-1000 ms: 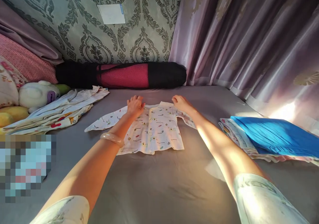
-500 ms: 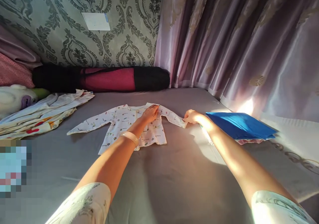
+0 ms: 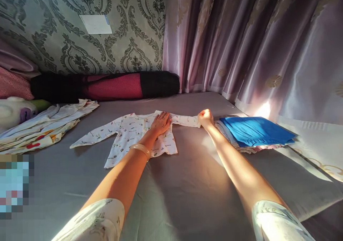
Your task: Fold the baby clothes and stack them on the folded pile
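Observation:
A small white long-sleeved shirt (image 3: 125, 133) with a scattered print lies spread on the grey sheet (image 3: 171, 198). My left hand (image 3: 161, 123) rests flat on its upper right part, fingers stretched out and pressing the cloth. At the end of the right-hand sleeve, my right hand (image 3: 205, 118) is closed on the cuff and holds that sleeve out straight to the side. The other sleeve slants down to the left, untouched. Part of the shirt's front is hidden beneath my left hand and forearm.
Folded clothes with a blue piece (image 3: 257, 131) on top lie right of my right hand. Several pale garments (image 3: 53, 123) are piled at left beside a white plush toy (image 3: 12, 112). A black and pink roll (image 3: 115, 86) lies along the wall; curtains (image 3: 241, 37) hang at right.
My right hand has moved up and away with the cuff, so the sleeve now runs nearly level instead of sloping down. My left hand's fingers have spread on the shirt. The view has shifted slightly.

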Action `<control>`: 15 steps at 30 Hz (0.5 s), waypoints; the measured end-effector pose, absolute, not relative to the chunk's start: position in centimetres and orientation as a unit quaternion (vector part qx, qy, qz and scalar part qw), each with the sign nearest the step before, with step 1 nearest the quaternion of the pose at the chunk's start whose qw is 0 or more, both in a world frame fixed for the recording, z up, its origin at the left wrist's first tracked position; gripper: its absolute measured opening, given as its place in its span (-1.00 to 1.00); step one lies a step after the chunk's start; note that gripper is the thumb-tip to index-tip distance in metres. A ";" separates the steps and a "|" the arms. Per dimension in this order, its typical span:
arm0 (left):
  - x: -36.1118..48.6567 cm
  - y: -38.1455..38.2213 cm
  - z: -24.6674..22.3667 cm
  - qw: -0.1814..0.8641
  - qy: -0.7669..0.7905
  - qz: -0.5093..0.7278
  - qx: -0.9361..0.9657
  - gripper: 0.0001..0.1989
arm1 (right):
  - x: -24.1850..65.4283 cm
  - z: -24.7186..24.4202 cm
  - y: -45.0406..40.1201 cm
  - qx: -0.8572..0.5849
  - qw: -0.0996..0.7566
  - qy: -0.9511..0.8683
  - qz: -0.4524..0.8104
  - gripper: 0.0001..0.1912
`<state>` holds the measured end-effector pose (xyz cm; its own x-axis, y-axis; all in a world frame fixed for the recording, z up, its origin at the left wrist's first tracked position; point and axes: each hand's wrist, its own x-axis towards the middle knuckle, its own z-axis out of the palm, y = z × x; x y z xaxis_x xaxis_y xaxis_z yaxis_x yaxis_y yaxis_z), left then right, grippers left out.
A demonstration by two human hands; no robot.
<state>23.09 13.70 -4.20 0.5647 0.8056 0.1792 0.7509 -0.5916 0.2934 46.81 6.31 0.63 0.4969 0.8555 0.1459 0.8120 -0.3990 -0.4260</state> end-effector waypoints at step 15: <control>23.4 13.5 -3.9 0.077 0.467 0.088 0.877 -0.36 | 45.2 -0.8 6.0 -0.856 0.053 -0.514 -0.026 -0.62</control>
<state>23.38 13.47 -3.90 0.5486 0.8320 0.0823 0.8048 -0.5522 0.2176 45.22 6.00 -0.81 0.4708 0.8767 0.0985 0.8822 -0.4666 -0.0636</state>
